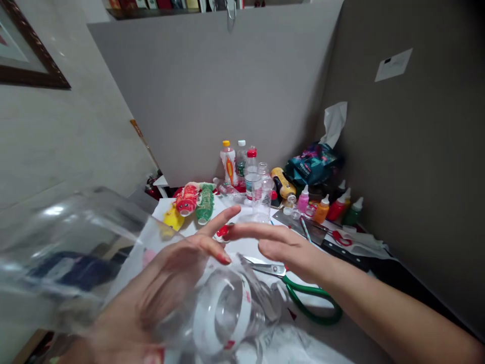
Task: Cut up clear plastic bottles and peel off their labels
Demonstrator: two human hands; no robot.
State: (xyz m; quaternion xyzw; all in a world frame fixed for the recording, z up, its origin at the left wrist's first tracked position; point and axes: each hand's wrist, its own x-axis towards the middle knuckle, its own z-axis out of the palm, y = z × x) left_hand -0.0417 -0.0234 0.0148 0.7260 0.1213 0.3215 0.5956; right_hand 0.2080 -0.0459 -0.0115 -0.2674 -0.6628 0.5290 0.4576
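My left hand [162,288] is at lower left, index and middle fingers stretched forward. It seems to hold a large clear plastic bottle [79,232], blurred and partly overlapping the hand; the exact grip is unclear. My right hand [280,245] reaches in from the right with straight fingers, nothing visible in it. Its fingertips hover near a small red thing [223,231]. Below the hands lies a cut clear plastic piece with a white band [223,313]. Green-handled scissors [312,303] lie on the white sheet below my right hand.
Several bottles [251,174] stand at the back. Red and green painted bottles [205,202] lie at left. Paint bottles [321,210] line the right, near a tissue pack [314,164], red-handled scissors [341,237] and a black-handled knife [343,254]. Grey panels [227,86] enclose the back and right.
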